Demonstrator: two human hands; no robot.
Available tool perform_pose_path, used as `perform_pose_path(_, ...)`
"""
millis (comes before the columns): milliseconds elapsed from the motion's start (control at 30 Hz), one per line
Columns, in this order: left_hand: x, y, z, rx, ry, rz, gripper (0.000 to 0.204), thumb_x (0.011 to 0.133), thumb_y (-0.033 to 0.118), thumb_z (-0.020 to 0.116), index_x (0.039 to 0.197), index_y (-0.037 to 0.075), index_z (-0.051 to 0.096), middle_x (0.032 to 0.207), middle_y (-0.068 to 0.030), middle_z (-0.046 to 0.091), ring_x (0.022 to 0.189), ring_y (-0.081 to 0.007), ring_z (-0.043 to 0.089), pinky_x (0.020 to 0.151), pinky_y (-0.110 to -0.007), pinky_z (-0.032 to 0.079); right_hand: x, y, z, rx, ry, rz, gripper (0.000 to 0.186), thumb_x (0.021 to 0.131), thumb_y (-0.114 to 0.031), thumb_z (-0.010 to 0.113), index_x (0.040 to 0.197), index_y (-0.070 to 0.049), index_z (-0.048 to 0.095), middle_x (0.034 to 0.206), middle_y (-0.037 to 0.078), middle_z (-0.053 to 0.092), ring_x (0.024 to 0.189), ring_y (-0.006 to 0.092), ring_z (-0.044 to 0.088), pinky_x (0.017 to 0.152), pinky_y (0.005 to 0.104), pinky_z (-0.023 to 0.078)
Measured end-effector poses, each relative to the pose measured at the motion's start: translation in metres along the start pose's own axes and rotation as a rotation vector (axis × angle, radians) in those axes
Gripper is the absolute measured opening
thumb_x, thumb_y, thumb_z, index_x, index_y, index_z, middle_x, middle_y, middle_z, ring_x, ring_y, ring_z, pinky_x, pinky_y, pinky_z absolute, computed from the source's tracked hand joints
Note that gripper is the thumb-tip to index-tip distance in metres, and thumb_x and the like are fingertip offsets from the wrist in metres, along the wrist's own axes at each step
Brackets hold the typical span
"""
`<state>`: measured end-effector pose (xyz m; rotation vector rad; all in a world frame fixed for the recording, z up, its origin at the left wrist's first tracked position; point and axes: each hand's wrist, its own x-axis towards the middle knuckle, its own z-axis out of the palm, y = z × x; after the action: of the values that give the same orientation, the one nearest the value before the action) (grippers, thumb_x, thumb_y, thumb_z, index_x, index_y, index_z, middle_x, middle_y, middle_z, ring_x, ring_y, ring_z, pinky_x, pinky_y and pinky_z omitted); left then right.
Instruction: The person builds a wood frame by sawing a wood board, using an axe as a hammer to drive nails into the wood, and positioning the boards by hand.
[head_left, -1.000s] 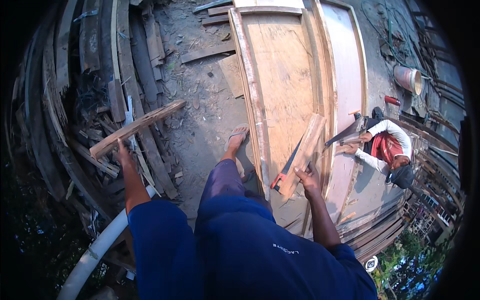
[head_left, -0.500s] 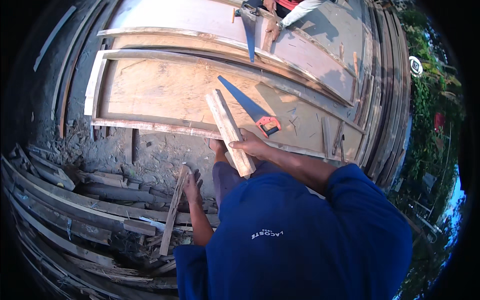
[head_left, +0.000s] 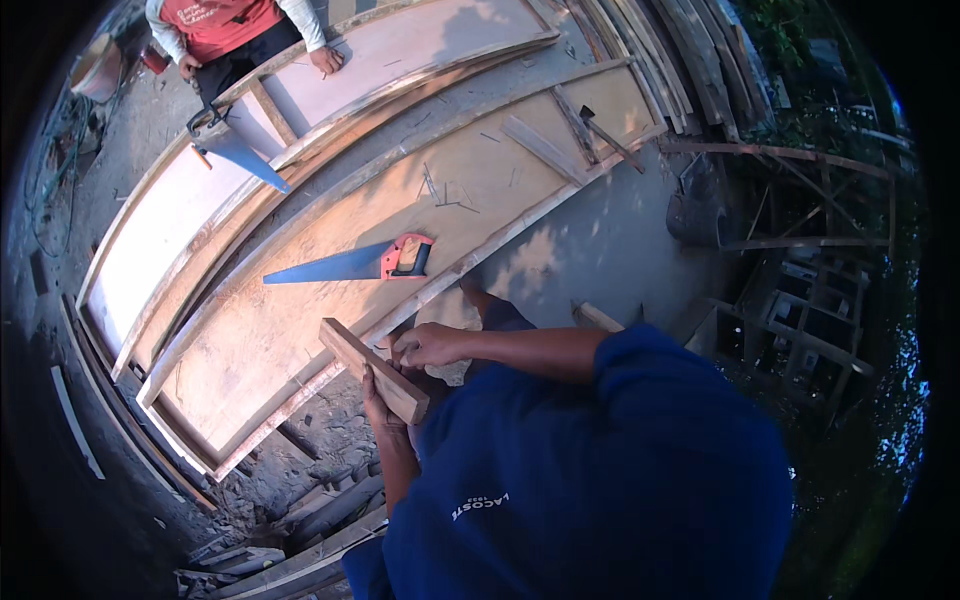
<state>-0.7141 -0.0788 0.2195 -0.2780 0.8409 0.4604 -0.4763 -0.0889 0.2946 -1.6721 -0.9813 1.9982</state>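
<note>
Out on grey ground (head_left: 560,265), standing at the near side of a plywood panel (head_left: 330,225) edged by a raised wooden frame (head_left: 550,205). Looking down on a saw (head_left: 340,266) lying flat on the plywood, with nails (head_left: 438,203) beyond its red-and-black handle, two wood strips (head_left: 545,150) farther right, and a hammer (head_left: 612,139) lying across the frame's near edge. Facing a pale panel (head_left: 420,50) on the far side, with a second saw (head_left: 238,150) and a co-worker (head_left: 230,25) in red with white sleeves. Finding open room on the ground right of the near edge; meeting old planks (head_left: 320,535) crowding the lower left. Holding a short board (head_left: 372,372) in a firm left hand (head_left: 378,400) grip, slanting it in front of the body, far end by the frame's near edge, without showing whether touching. Holding the right forearm across the front, curling the right hand (head_left: 428,346) fingers just beside the board, not showing whether that grip is pinching anything.
</note>
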Motion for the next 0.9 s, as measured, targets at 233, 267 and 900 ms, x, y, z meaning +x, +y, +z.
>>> perform_pose_path(233,0.008,-0.053,-0.001,0.329,0.337,0.026,0.042,0.1,0.038,0.063,0.115,-0.002,0.061,0.098,-0.0162,0.07,0.085,-0.0286,0.071,0.076,-0.04,0.062,-0.075,0.222,-0.236,-0.108,0.773,0.277,0.05,0.087,-0.031,0.07,0.127,-0.001,0.067,0.11,0.02,0.074,0.104,0.0332,0.071,0.092,0.0419,0.055)
perform_pose_path(267,0.015,-0.06,0.005,0.436,0.441,0.062,0.04,0.1,0.036,0.063,0.116,-0.001,0.06,0.097,-0.0149,0.069,0.083,-0.0281,0.07,0.074,-0.04,0.062,-0.093,0.254,-0.273,-0.038,0.875,0.364,0.052,0.087,-0.034,0.069,0.128,-0.002,0.068,0.115,0.021,0.072,0.109,0.036,0.069,0.095,0.0438,0.054)
perform_pose_path(900,0.073,-0.108,0.154,1.197,0.499,-0.071,0.037,0.095,0.023,0.069,0.119,-0.001,0.055,0.097,-0.0157,0.067,0.081,-0.0293,0.071,0.068,-0.044,0.063,-0.236,0.432,-0.222,0.468,0.799,0.611,0.05,0.088,-0.034,0.071,0.129,-0.006,0.068,0.123,0.018,0.071,0.118,0.0365,0.065,0.103,0.0421,0.05)
